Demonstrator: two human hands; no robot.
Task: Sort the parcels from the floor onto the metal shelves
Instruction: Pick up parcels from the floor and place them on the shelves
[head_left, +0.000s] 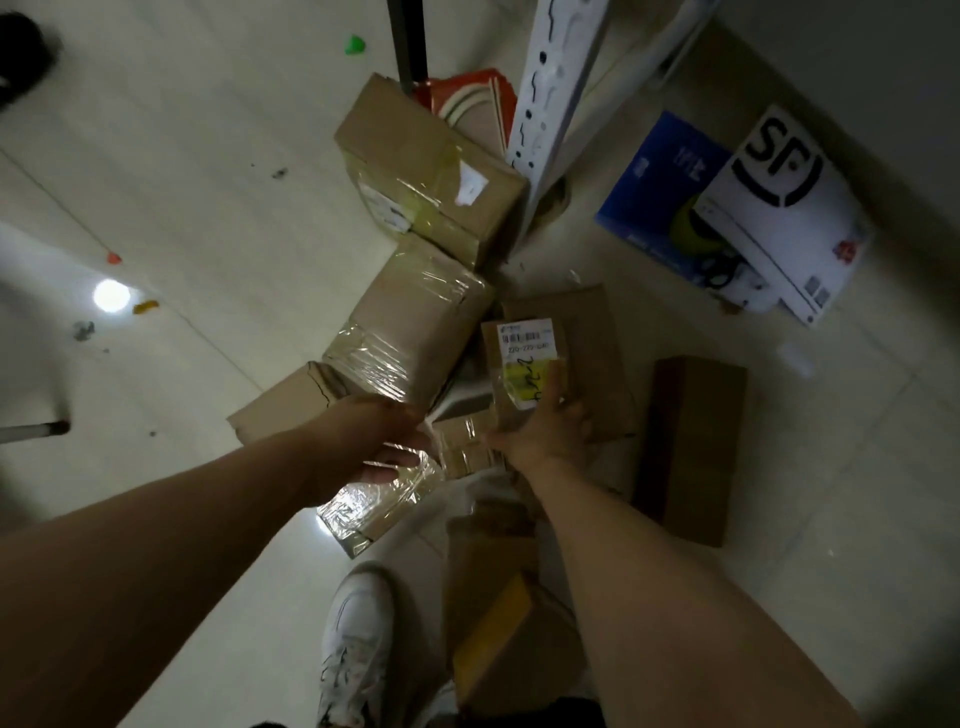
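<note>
Several brown cardboard parcels lie in a heap on the tiled floor below me. My right hand (545, 434) grips a small labelled parcel (524, 364) with a white barcode sticker and yellow tape, fingers curled round its lower edge. My left hand (374, 441) rests on a tape-wrapped parcel (379, 499), fingers bent over its top edge; whether it grips is unclear. A larger taped parcel (415, 322) sits just beyond it. Another big parcel (431, 171) leans by the white metal shelf post (550, 88).
A tall brown box (691, 447) lies to the right. A white box with black logo (784, 218) and a blue box (660, 176) sit at the far right. A yellow-edged parcel (498, 644) lies by my white shoe (358, 644). Small scraps litter the floor on the left.
</note>
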